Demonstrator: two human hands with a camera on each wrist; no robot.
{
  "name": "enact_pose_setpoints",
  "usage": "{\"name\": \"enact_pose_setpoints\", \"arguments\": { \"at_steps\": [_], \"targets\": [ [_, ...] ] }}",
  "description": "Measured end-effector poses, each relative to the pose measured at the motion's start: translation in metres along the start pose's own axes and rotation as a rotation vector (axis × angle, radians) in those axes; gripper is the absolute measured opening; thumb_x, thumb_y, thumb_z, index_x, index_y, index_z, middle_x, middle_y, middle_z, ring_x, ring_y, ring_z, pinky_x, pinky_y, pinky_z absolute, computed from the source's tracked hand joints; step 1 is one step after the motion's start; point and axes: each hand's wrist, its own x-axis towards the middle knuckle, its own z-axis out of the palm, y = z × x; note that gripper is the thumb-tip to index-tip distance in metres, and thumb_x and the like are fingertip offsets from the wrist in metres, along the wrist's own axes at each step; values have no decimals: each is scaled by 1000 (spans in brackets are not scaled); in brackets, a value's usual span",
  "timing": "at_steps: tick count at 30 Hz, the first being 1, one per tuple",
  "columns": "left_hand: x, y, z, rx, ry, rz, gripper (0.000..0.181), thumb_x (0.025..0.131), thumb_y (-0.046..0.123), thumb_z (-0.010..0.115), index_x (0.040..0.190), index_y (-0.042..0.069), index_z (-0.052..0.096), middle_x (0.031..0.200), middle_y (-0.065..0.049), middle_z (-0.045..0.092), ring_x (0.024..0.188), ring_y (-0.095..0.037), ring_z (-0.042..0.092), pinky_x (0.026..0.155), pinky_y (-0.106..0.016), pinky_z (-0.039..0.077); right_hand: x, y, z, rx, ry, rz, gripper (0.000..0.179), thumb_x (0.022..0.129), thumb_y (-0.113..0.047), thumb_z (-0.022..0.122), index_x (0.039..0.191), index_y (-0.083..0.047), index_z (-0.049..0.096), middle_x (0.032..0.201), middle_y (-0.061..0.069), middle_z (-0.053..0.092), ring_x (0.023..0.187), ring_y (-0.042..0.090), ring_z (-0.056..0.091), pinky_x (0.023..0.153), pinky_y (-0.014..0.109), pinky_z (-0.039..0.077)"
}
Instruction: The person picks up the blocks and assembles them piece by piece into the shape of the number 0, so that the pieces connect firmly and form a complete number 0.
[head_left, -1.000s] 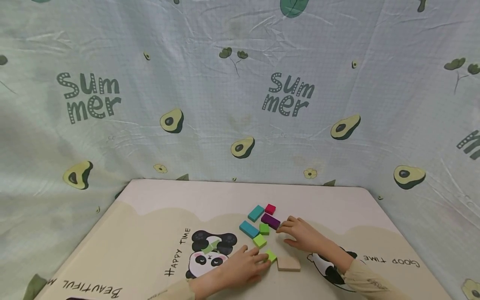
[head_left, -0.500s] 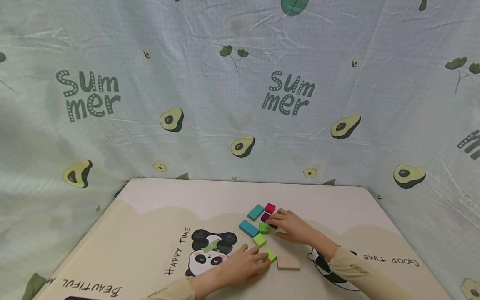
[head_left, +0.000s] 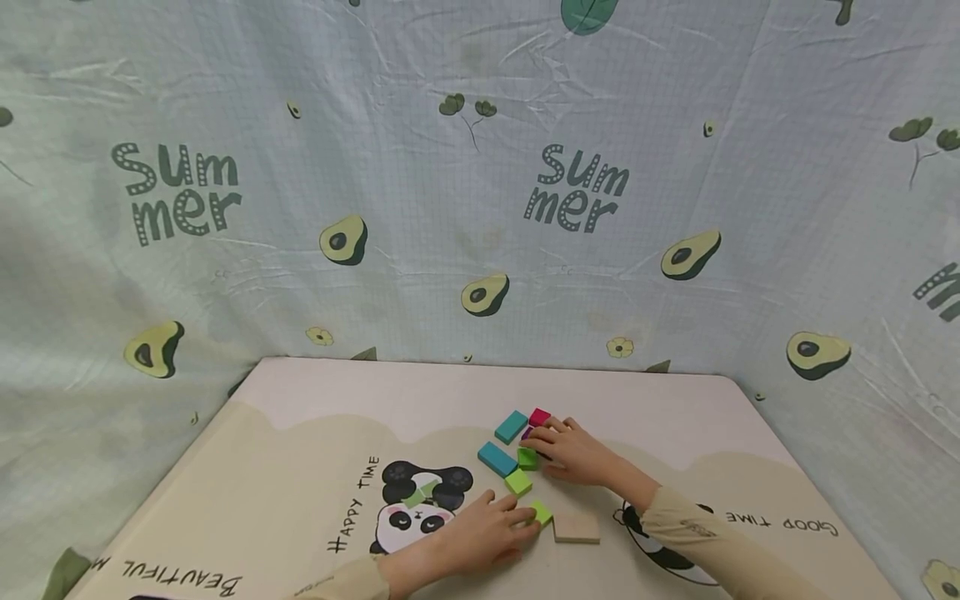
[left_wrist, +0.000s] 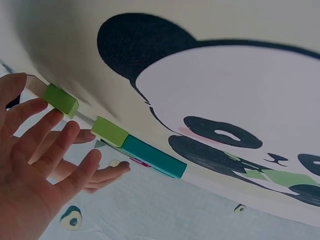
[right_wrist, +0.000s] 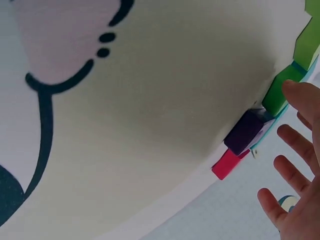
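My left hand [head_left: 483, 533] rests low on the table, its fingertips at a lime block [head_left: 542, 515] that adjoins a flat beige wooden block [head_left: 577, 528]. In the left wrist view its fingers are spread beside that lime block [left_wrist: 61, 100]. My right hand [head_left: 573, 454] lies over a purple block [head_left: 527, 432], partly hiding it. The right wrist view has the thumb at a green block [right_wrist: 282, 92], with the other fingers extended beyond the purple block [right_wrist: 248, 131]. A red block [head_left: 539, 417] stands just behind. Another lime block [head_left: 518, 482] sits between the hands.
A blue block [head_left: 497, 457] and a teal block [head_left: 511, 427] lie left of the right hand. The table [head_left: 300, 450] bears panda prints and lettering. A patterned curtain [head_left: 405, 183] surrounds its back and sides. Part of a dark object [head_left: 150, 597] shows at the bottom edge.
My right hand has moved left and covered most of the purple block, its fingers reaching the red and green blocks. The left hand has stayed in place.
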Motion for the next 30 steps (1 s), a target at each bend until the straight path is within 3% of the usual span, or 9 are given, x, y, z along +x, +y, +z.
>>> {"name": "enact_pose_setpoints", "arguments": {
  "at_steps": [8,19,30],
  "targets": [
    [-1,0,1,-10,-7,-2,39,87,40,51,125,28,50,123,11,54,103,-9,51,81,-32,48,5,-2,6,-39,-48,-4,44,79,-28,66,122,-30,53,114,-5,59,103,17,46,82,39,41],
    [0,-1,1,-7,2,4,39,87,39,52,124,27,51,123,11,54,102,-9,51,80,-30,47,6,-4,8,-21,-85,21,40,79,-29,65,117,-31,55,111,-6,60,104,17,46,85,42,41],
    [0,-1,2,-10,12,4,38,87,39,53,124,27,51,122,10,54,101,-8,51,79,-30,47,1,-5,11,-102,62,-40,32,75,-30,69,106,-28,60,98,-8,61,94,14,47,77,34,42]
  ]
}}
